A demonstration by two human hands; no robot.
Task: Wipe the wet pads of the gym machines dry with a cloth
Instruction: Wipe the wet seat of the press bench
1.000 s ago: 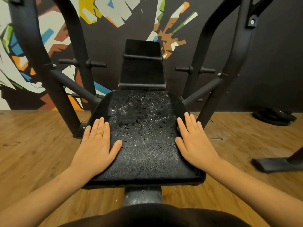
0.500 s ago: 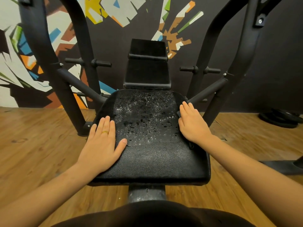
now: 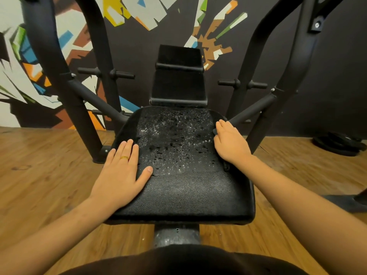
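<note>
- Two hands lie on the seat pad [image 3: 178, 187], and only one has moved. Over the last second the right hand [image 3: 231, 144] has slid away from the person along the pad's right edge, up to its far corner
- The left hand [image 3: 121, 171] has stayed put on the left edge. It is released and flat, with fingers straight and the thumb spread toward the wet middle
- The right hand also lies flat, fingers straight and together, grasping nothing that shows, though its thumb is hidden
- The water droplets [image 3: 174, 139] sit between the hands and beyond the left thumb, and they look as undisturbed as before
- No cloth is in view, so I judge that drying has not begun and the slide was only a feel along the pad
- Just beyond the right fingertips the corner rounds off and a slanted frame tube [image 3: 252, 110] comes in close, leaving little room for a sweep there
- Beyond both hands the back pad [image 3: 178, 86] rises directly behind the seat's far edge
- Outboard of the left hand the pad drops to the wooden floor [image 3: 39, 175], and a frame upright [image 3: 79, 108] stands beyond the fingertips
- Between the hands the pad is unobstructed, as is the stretch back toward the person
</note>
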